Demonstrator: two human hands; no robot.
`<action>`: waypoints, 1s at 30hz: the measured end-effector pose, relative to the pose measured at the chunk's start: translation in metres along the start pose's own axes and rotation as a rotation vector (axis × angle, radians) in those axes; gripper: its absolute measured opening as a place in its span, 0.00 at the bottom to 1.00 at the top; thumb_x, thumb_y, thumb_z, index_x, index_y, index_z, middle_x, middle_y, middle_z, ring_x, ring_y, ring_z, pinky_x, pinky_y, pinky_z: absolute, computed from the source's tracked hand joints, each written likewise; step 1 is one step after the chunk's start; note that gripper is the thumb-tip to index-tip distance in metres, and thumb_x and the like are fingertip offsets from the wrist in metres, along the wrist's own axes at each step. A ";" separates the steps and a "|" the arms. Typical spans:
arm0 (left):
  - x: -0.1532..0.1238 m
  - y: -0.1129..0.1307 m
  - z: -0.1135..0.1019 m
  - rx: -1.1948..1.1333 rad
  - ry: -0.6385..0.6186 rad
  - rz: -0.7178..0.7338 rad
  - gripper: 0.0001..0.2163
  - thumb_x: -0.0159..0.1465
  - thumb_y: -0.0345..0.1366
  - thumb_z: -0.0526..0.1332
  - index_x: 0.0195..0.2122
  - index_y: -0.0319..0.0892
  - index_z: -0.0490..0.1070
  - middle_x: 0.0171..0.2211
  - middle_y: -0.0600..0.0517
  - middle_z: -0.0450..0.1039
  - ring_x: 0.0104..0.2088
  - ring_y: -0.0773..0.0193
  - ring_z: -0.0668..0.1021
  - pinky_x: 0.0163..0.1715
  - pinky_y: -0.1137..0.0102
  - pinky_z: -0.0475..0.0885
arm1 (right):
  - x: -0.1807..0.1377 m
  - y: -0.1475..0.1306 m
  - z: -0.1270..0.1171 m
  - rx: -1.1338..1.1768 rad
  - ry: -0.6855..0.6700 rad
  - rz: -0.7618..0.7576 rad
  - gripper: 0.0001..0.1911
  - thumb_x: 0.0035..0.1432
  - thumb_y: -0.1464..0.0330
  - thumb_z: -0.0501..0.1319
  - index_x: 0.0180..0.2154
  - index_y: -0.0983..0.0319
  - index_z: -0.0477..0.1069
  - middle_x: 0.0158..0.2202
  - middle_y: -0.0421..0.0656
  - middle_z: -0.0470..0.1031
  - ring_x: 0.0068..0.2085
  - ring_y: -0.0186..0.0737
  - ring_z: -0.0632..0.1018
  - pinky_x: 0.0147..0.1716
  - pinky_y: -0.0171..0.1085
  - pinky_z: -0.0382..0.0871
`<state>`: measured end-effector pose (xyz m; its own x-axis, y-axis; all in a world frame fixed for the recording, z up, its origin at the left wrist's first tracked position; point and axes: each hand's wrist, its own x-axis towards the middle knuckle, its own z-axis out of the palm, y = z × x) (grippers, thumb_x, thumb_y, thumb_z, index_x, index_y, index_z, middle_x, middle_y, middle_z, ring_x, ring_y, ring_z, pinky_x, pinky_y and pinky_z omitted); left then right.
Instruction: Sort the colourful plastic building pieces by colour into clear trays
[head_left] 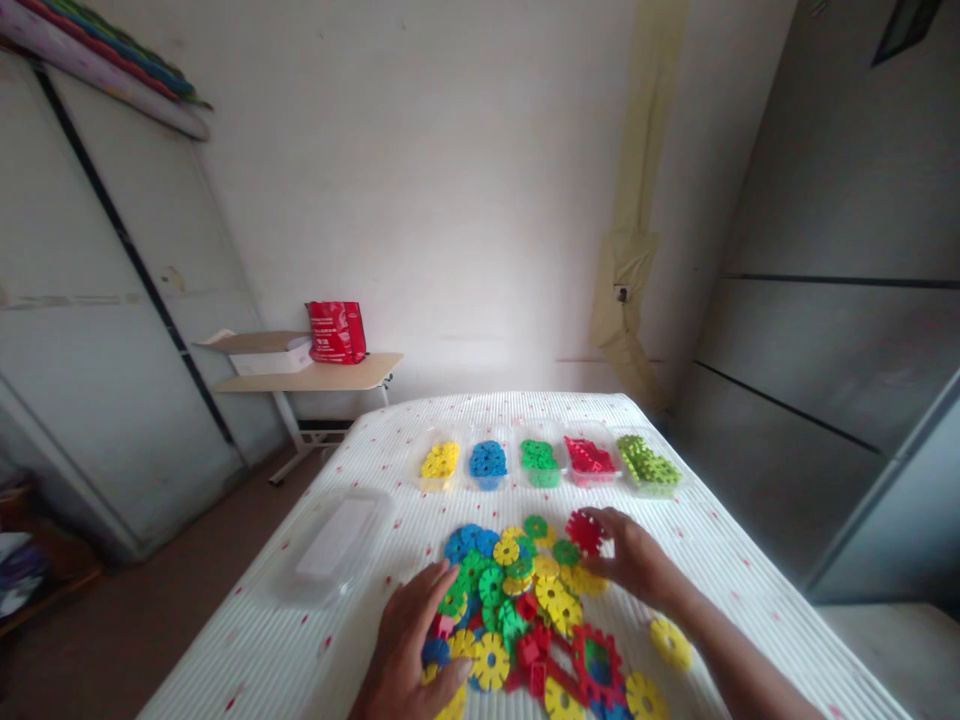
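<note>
A mixed pile of plastic pieces lies at the near middle of the cloth-covered table, with yellow notched discs (491, 661), green discs (490, 586), blue discs (470, 540) and red blocks (534, 642). My right hand (637, 562), at the pile's far right side, pinches a red toothed disc (584, 534) between thumb and fingers. On the left edge of the pile rests my left hand (409, 640), thumb and fingers apart, holding nothing that I can see. A red square toothed frame (598, 665) sits at the near right of the pile. One yellow disc (670, 644) lies apart, beneath my right forearm.
Clear tubs stand in a row behind the pile: yellow (440, 462), blue (488, 464), green (540, 462), red (591, 460) and light green (649, 465) pieces. A clear plastic lid or tray (334, 545) lies left. Farther back, a side table (337, 375) bears a red bag (336, 332).
</note>
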<state>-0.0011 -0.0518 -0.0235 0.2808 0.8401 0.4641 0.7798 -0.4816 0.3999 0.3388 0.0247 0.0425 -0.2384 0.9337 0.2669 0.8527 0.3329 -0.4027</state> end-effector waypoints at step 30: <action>-0.002 -0.001 -0.003 0.013 0.148 -0.002 0.27 0.55 0.44 0.59 0.57 0.51 0.60 0.54 0.48 0.67 0.52 0.53 0.71 0.49 0.60 0.70 | 0.144 0.017 -0.024 -0.367 -0.097 0.299 0.15 0.52 0.66 0.54 0.38 0.61 0.75 0.38 0.53 0.77 0.38 0.47 0.77 0.30 0.37 0.65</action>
<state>-0.0043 -0.0541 -0.0228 0.1940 0.7946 0.5753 0.7876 -0.4757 0.3916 0.3303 0.1622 0.0950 0.0147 0.9952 0.0966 0.9940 -0.0041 -0.1095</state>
